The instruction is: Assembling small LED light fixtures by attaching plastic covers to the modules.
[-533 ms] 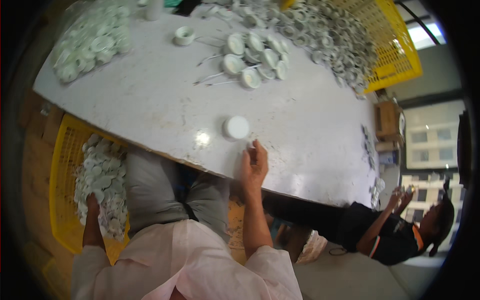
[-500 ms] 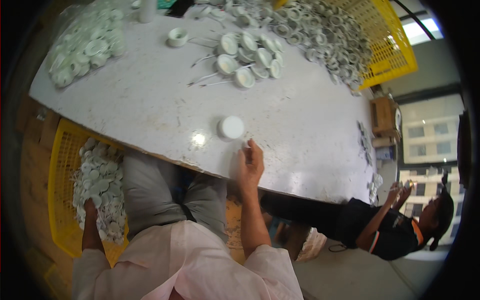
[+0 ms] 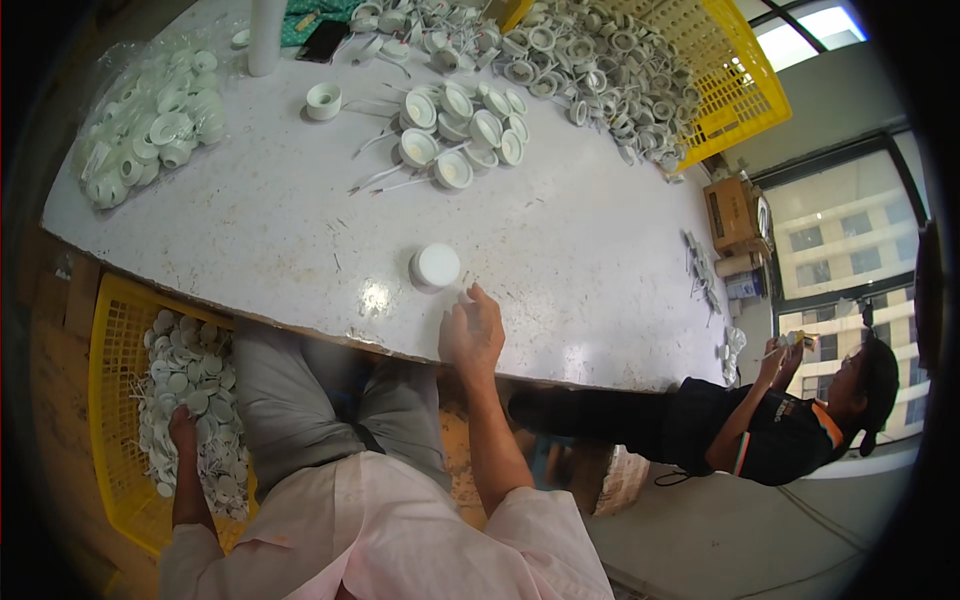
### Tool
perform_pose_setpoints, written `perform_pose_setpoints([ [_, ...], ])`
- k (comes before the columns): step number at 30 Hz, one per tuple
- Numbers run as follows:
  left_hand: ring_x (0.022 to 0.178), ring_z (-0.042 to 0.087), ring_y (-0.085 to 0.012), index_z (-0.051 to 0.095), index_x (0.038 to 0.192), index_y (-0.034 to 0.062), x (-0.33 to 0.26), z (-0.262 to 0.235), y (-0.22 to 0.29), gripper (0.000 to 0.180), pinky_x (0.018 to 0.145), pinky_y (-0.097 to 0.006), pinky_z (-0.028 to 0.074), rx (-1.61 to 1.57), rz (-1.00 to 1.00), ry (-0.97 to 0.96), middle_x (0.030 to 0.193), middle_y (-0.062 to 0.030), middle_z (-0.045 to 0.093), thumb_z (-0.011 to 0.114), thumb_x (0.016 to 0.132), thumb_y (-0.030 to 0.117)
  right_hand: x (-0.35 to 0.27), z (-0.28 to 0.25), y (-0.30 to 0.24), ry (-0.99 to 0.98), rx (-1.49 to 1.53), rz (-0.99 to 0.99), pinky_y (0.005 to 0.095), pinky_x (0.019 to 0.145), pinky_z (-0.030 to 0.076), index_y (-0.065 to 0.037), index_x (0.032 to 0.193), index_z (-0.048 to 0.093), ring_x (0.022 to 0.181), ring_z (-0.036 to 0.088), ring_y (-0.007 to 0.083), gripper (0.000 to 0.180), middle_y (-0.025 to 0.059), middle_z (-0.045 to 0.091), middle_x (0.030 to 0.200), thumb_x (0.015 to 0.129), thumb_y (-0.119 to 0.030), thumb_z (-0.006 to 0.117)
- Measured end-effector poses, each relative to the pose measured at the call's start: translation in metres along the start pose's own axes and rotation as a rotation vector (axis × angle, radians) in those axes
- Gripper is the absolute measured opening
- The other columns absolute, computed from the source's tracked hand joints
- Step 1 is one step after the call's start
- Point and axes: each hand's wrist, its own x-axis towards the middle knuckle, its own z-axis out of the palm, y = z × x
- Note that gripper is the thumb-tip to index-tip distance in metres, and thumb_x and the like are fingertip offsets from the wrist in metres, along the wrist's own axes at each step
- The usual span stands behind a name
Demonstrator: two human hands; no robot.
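My left hand [image 3: 183, 429] reaches into a yellow crate [image 3: 112, 470] at my left, against a heap of white round discs with thin wires [image 3: 198, 375]. Its fingers look drawn together; what they hold, if anything, cannot be made out. At the table's front edge, my right hand [image 3: 477, 332] rests with loosely bent fingers apart and nothing visible in them. Just beyond its fingertips a white round lamp piece [image 3: 436, 266] stands on the white table [image 3: 300, 225]. Farther off lies a cluster of white cup-shaped lamp housings with wire leads [image 3: 418, 148], beside a lone white ring [image 3: 323, 101].
A clear bag of white rings [image 3: 165, 125] lies at the far left. A white cylinder [image 3: 265, 40] and a dark phone [image 3: 323, 41] are at the back. Many grey-white rings [image 3: 620, 75] spill from a yellow crate [image 3: 745, 75]. A co-worker [image 3: 790, 430] sits at right.
The view has shifted, so the table things appear farther left. My left hand has moved slightly within the heap of discs. My right hand stays by the lamp piece.
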Motion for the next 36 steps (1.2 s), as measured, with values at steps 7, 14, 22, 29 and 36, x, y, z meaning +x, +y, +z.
perform_pose_setpoints([
  [7, 0.095, 0.062, -0.0197, 0.061, 0.114, -0.0038, -0.048, 0.078, 0.099, 0.044, 0.081, -0.032, 0.049, -0.209, 0.114, -0.221, 0.108, -0.0125, 0.064, 0.052, 0.096, 0.035, -0.029, -0.034, 0.002, 0.093, 0.002, 0.076, 0.0303, 0.075, 0.051, 0.0, 0.115, 0.058, 0.083, 0.061, 0.0194, 0.032, 0.0133, 0.061, 0.105, 0.084, -0.003, 0.061],
  [14, 0.116, 0.053, -0.0265, 0.051, 0.126, -0.004, -0.09, 0.15, 0.19, 0.046, 0.099, -0.033, 0.038, -0.45, 0.49, -0.098, 0.124, -0.0164, 0.057, 0.038, 0.101, 0.032, -0.029, -0.021, 0.009, 0.225, -0.04, 0.115, 0.0317, 0.071, 0.051, 0.002, 0.109, 0.06, 0.079, 0.062, 0.0226, 0.029, 0.0158, 0.062, 0.099, 0.08, -0.001, 0.061],
  [22, 0.109, 0.057, -0.0293, 0.056, 0.118, -0.002, -0.138, 0.147, 0.228, 0.032, 0.094, -0.036, 0.041, 0.025, 0.668, -0.258, 0.117, -0.0191, 0.06, 0.044, 0.096, 0.018, -0.026, -0.012, -0.002, 0.251, -0.233, -0.179, 0.036, 0.065, 0.052, -0.006, 0.107, 0.063, 0.074, 0.063, 0.0268, 0.03, 0.0139, 0.064, 0.092, 0.077, -0.003, 0.063],
  [29, 0.099, 0.055, -0.0388, 0.059, 0.11, 0.0007, -0.153, 0.168, 0.246, 0.03, 0.089, -0.047, 0.041, 0.142, 0.924, -0.065, 0.103, -0.0221, 0.061, 0.057, 0.086, 0.017, -0.036, -0.025, -0.002, 0.25, -0.279, -0.168, 0.0406, 0.072, 0.051, -0.006, 0.102, 0.064, 0.083, 0.061, 0.0343, 0.026, 0.016, 0.064, 0.091, 0.076, -0.005, 0.062],
  [36, 0.099, 0.053, -0.0404, 0.059, 0.107, -0.0003, -0.161, 0.165, 0.256, 0.031, 0.086, -0.048, 0.042, 0.233, 1.015, -0.076, 0.103, -0.0233, 0.059, 0.058, 0.082, 0.017, -0.031, -0.022, -0.002, 0.276, -0.274, -0.149, 0.0393, 0.069, 0.052, -0.005, 0.099, 0.066, 0.08, 0.062, 0.0331, 0.023, 0.0153, 0.065, 0.087, 0.076, -0.004, 0.062],
])
